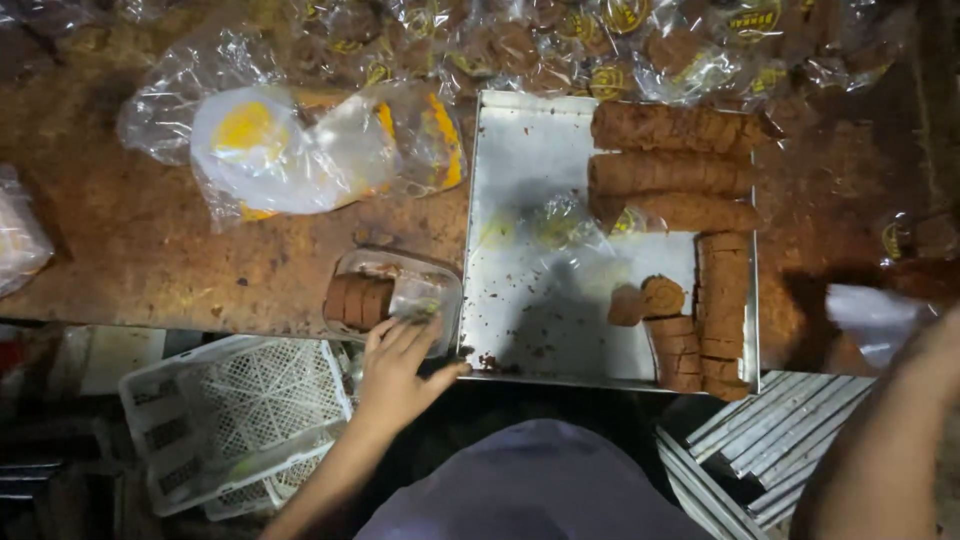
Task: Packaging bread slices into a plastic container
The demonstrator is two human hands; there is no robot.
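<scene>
My left hand rests its fingertips on the near edge of a clear plastic tray that holds a short row of brown round biscuits. To its right lies a metal baking tray with rows of stacked brown biscuits along its far and right sides. An empty clear bag lies on the metal tray. My right forearm reaches toward the right edge of view, where the hand is mostly cut off, next to a white sheet.
A bundle of clear bags with yellow prints lies on the brown worktop. Packed biscuit bags line the far edge. White plastic crates sit below left, and stacked metal trays below right.
</scene>
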